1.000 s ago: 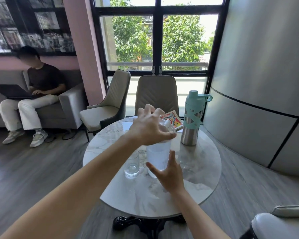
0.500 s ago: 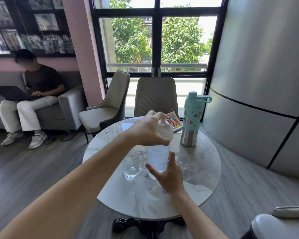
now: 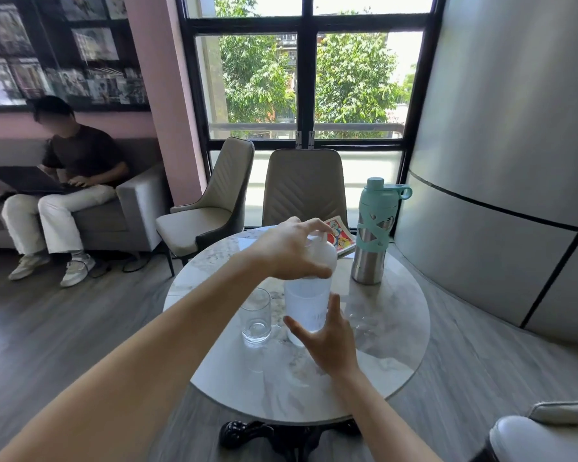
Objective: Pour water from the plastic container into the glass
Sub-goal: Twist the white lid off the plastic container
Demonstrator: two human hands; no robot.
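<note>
A translucent white plastic container (image 3: 306,303) with water in it stands upright on the round marble table (image 3: 391,345). My left hand (image 3: 289,251) reaches over it from the left and grips its white lid (image 3: 326,254) from above. My right hand (image 3: 331,338) is pressed around the container's lower front, fingers spread against the wall. Just left of the container, close beside it, an empty clear glass (image 3: 256,316) stands upright.
A steel bottle with a teal cap and sleeve (image 3: 372,235) stands at the table's back right, a colourful book (image 3: 341,238) behind the container. Two beige chairs (image 3: 304,188) are behind the table. A person with a laptop (image 3: 70,168) sits on a grey sofa at left.
My left hand's fingers have curled down tighter around the lid. The right hand and the container have stayed in place on the table.
</note>
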